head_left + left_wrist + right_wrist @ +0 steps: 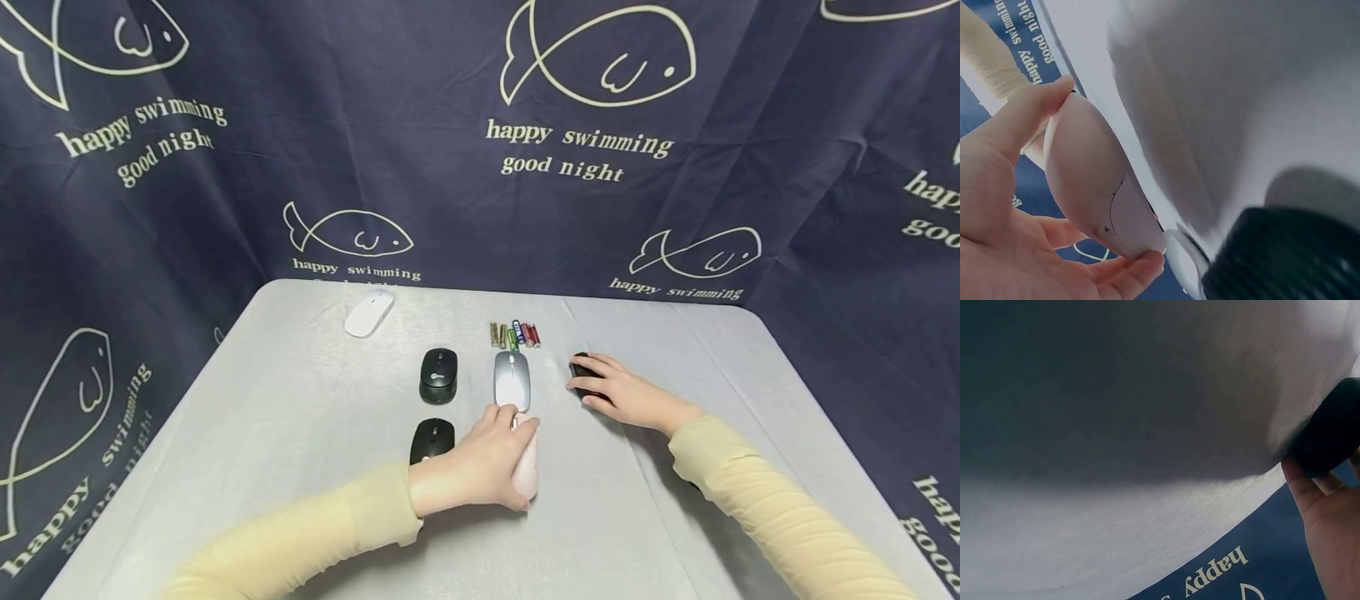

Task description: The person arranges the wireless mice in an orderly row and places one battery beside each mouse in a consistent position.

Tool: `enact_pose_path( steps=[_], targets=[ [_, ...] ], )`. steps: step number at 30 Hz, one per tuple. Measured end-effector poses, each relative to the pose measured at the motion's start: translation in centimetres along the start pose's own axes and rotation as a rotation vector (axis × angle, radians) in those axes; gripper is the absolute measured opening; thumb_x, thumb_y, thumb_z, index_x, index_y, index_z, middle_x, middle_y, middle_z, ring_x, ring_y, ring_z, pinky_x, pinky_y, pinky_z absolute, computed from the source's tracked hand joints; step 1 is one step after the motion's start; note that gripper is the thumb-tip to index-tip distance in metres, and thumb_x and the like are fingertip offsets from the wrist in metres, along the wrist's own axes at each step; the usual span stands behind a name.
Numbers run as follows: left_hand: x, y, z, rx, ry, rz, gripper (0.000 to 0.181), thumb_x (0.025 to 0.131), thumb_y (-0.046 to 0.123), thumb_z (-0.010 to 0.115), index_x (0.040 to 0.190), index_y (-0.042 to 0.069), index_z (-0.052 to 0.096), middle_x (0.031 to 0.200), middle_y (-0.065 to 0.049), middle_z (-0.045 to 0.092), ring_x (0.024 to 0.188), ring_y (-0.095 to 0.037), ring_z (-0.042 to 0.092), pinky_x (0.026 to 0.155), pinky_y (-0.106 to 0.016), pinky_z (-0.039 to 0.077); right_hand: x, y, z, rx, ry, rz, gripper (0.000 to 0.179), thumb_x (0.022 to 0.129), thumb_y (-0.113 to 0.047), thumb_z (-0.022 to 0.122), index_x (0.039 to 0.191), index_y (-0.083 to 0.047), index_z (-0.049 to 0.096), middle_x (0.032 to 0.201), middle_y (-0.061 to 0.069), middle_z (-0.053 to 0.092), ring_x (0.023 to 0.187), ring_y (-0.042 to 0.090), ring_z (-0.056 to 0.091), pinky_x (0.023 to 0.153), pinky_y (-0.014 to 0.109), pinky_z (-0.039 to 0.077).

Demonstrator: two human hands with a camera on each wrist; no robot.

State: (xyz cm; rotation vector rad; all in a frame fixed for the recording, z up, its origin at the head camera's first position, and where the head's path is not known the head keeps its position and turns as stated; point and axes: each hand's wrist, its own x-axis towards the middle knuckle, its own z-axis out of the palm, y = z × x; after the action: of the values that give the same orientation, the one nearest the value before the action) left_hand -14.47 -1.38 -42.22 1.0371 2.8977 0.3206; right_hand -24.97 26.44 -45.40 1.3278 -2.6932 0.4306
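Reaching inward, the left hand (pixel 483 460) is pinching a smooth, rounded pink mouse (pixel 528 468); the right hand (pixel 628 393) is gripping a black mouse (pixel 1329 431).

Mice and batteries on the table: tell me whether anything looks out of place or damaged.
The white mouse looks out of place, lying slanted near the far left corner of the table, apart from the others. The pink mouse in the left hand bears small dark marks; dirt or damage, I can't tell.
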Motion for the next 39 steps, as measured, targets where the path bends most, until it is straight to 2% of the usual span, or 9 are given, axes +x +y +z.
enact_pose_path(
  steps=[14, 24, 39],
  targets=[
    [0.5, 0.5, 1.3, -0.01, -0.012, -0.013, 0.103, 0.054, 0.053, 0.085, 0.135, 0.004, 0.046, 0.128, -0.021, 0.046, 0.116, -0.033, 0.043, 0.096, -0.039, 0.044, 0.0, -0.2, -0.1, 0.002, -0.004, 0.002, 0.029, 0.088, -0.015, 0.064, 0.116, -0.012, 0.065, 0.138, 0.023, 0.046, 0.128, 0.049, 0.036, 0.105, 0.058, 0.028],
    [0.7, 0.7, 1.3, -0.008, -0.047, -0.036, 0.102, 0.054, 0.052, 0.085, 0.136, 0.004, 0.046, 0.13, -0.022, 0.045, 0.118, -0.034, 0.043, 0.094, -0.04, 0.045, 0.0, 0.0, 0.0, -0.004, 0.001, -0.003, 0.029, 0.087, -0.015, 0.065, 0.116, -0.012, 0.065, 0.138, 0.023, 0.046, 0.127, 0.049, 0.036, 0.104, 0.057, 0.028],
    [0.5, 0.9, 1.5, 0.031, -0.037, -0.038, 0.103, 0.054, 0.054, 0.085, 0.135, 0.003, 0.047, 0.13, -0.026, 0.044, 0.119, -0.036, 0.043, 0.094, -0.04, 0.045, 0.0, 0.0, 0.1, -0.016, 0.009, -0.019, 0.029, 0.087, -0.015, 0.066, 0.116, -0.012, 0.065, 0.137, 0.023, 0.046, 0.127, 0.049, 0.036, 0.104, 0.057, 0.028]
  ],
)
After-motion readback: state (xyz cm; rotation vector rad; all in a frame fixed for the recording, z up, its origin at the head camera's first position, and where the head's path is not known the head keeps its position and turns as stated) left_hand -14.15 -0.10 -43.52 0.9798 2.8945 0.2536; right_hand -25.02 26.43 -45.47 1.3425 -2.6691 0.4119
